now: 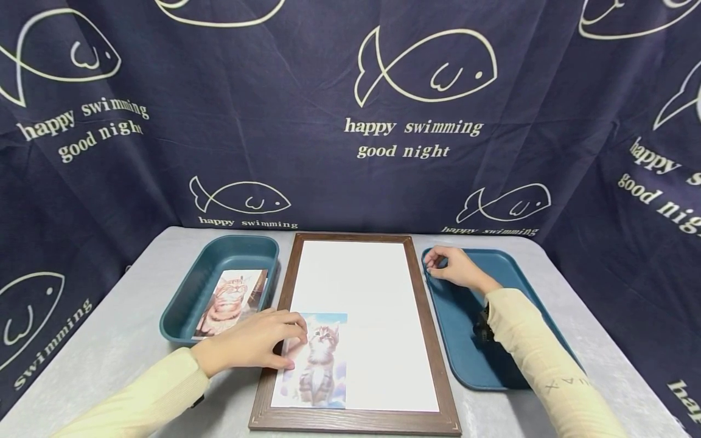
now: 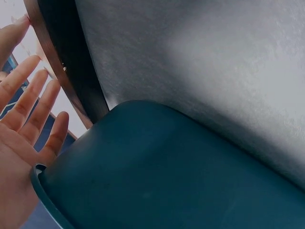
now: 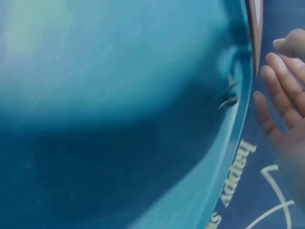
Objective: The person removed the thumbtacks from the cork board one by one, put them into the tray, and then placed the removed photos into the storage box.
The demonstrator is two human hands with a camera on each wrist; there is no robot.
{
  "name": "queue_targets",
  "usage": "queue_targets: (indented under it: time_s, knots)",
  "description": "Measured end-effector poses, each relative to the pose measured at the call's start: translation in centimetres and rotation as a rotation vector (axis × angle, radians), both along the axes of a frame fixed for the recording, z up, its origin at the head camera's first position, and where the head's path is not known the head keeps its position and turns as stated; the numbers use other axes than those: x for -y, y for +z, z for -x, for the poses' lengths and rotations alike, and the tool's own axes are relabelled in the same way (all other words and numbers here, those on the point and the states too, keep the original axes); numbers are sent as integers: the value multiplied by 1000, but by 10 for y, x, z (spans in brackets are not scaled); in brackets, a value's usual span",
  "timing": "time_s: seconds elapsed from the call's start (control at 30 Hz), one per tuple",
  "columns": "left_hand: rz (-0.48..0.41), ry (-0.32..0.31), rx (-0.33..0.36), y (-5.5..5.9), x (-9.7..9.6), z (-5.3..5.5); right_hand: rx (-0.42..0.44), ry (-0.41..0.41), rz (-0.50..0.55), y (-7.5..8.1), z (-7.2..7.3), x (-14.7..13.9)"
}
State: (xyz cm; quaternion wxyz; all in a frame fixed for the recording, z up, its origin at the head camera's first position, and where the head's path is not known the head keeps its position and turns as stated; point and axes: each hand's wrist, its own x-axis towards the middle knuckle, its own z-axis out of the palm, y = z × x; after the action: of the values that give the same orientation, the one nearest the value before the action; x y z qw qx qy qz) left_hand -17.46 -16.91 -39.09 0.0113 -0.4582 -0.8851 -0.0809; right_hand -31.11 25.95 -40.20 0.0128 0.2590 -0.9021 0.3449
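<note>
A card picturing a tabby kitten against a blue sky (image 1: pixel 319 371) lies in the near left corner of a white board (image 1: pixel 378 286) with a brown wooden frame. My left hand (image 1: pixel 263 340) rests along its left edge, thumb and fingers spread and touching the card. Over the far left corner of a flat blue tray (image 1: pixel 465 340) hovers my right hand (image 1: pixel 454 266), its fingers loosely bent, nothing showing between them. Small pointed metal pieces (image 3: pixel 231 100) lie inside the tray's rim near those fingertips in the right wrist view.
To the left stands a deep teal bin (image 1: pixel 181 304) holding cat picture cards (image 1: pixel 232 301), the top one showing an orange cat. All of it sits on a grey table (image 1: pixel 148 267). Behind hangs a navy curtain (image 1: pixel 306 121) with fish drawings.
</note>
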Motion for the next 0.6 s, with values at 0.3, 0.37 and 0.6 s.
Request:
queue_targets:
  time_s: [0.3,0.37,0.6]
  knots:
    - [9,7,19,0,0,1,-8,95,16,9,-9,31]
    - [10,6,23,0,0,2,3,108,16,10,-10,39]
    - [8,2,23,1,0,2,7,187,7,13,-16,62]
